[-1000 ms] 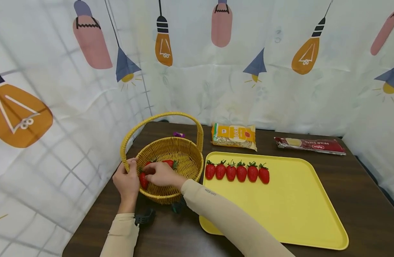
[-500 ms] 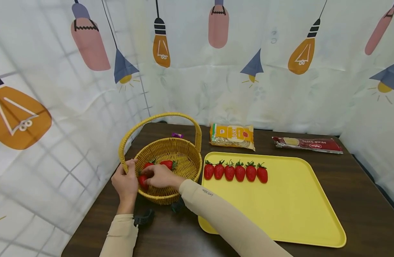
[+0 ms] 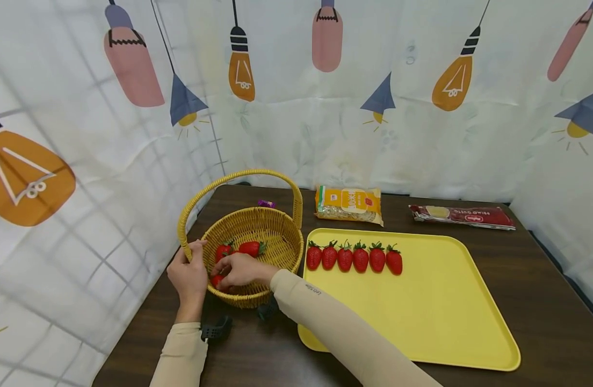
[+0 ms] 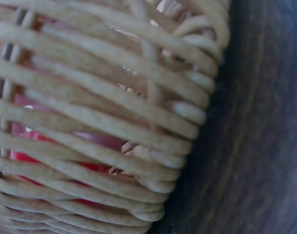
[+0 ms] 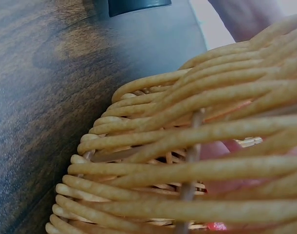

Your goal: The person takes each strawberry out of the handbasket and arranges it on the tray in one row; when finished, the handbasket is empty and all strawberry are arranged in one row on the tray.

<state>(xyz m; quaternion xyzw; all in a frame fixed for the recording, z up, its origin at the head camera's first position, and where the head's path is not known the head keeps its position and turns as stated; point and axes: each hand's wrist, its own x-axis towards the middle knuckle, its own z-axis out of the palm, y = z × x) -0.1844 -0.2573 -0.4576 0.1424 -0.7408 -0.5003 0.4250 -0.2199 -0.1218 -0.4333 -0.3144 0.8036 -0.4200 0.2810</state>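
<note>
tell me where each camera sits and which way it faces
Head: on the head, facing forward and down at basket and tray; left hand, right hand and sleeves show.
Left wrist: at that wrist, facing the basket's side closely; any fingers unclear.
Right wrist: at that wrist, facing the basket's side; blur top right may be skin.
Both wrist views share basket and tabletop.
</note>
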